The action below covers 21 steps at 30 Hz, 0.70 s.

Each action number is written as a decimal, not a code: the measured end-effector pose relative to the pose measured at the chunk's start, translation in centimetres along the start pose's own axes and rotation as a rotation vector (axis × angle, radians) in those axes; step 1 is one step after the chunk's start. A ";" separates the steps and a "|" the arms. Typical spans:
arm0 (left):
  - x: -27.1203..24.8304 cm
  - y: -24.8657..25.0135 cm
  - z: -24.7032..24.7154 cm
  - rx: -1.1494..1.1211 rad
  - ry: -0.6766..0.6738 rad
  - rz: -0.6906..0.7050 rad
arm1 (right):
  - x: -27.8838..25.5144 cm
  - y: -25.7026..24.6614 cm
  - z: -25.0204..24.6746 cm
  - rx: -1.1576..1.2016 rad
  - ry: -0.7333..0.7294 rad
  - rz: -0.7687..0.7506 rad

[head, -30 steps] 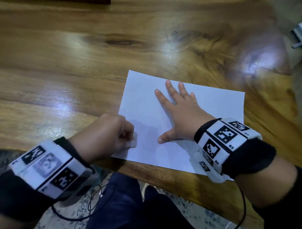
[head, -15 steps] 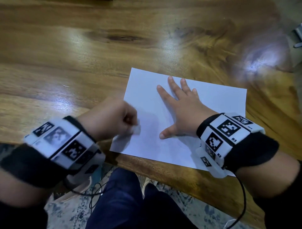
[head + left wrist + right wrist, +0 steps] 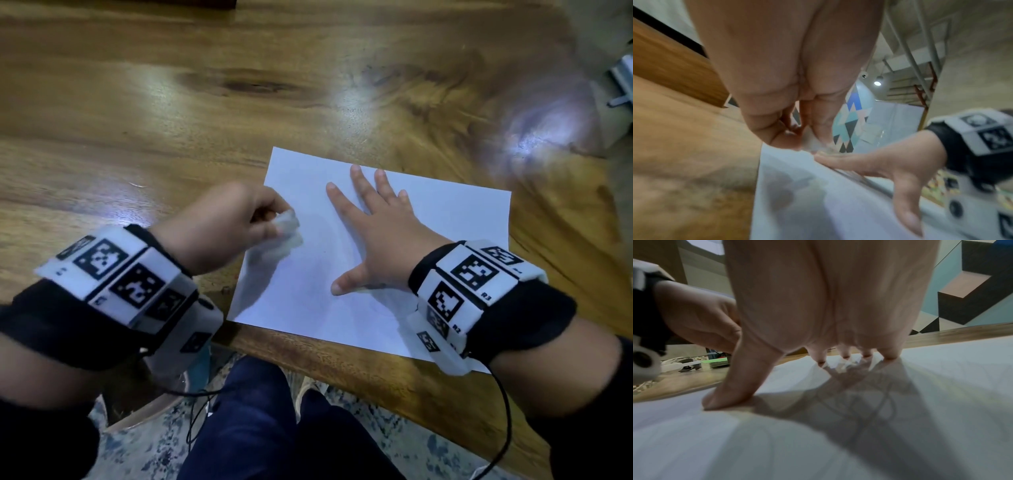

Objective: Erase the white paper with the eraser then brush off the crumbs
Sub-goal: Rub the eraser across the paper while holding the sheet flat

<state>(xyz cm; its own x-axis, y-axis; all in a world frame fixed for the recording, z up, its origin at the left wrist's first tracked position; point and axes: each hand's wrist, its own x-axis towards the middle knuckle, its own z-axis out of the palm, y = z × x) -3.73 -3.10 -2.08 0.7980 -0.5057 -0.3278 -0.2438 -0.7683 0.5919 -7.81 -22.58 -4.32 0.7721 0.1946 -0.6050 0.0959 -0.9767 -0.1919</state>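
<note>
A white sheet of paper [image 3: 394,274] lies near the wooden table's front edge. My right hand [image 3: 373,233] rests flat on its middle with fingers spread, pressing it down; the right wrist view shows the fingertips [image 3: 844,353] and thumb on the paper [image 3: 818,443]. My left hand [image 3: 236,222] sits at the sheet's left edge with fingers curled, pinching a small white eraser [image 3: 287,229] that is blurred. In the left wrist view the left hand [image 3: 797,138] holds the eraser [image 3: 813,142] just above the paper [image 3: 807,203], close to the right hand [image 3: 890,165].
The wooden table [image 3: 205,120] stretches away beyond and to the left of the sheet. Its front edge [image 3: 342,363] runs just below the paper, with my dark trousers [image 3: 260,428] and a patterned floor under it. Small objects [image 3: 684,365] lie at the table's far side.
My left hand has moved up and forward along the sheet's left edge with the eraser, from the bottom left corner onto the paper. The right hand has stayed flat on the sheet.
</note>
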 end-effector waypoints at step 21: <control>2.3 1.4 1.3 0.204 0.122 0.170 | 0.2 -0.9 -0.1 -0.061 -0.071 0.061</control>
<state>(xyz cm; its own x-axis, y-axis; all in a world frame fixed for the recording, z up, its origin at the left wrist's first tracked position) -3.01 -5.85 -2.99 0.7935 -0.5925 -0.1390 -0.4755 -0.7461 0.4660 -7.74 -21.63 -4.19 0.7311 0.1383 -0.6681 0.0899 -0.9902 -0.1066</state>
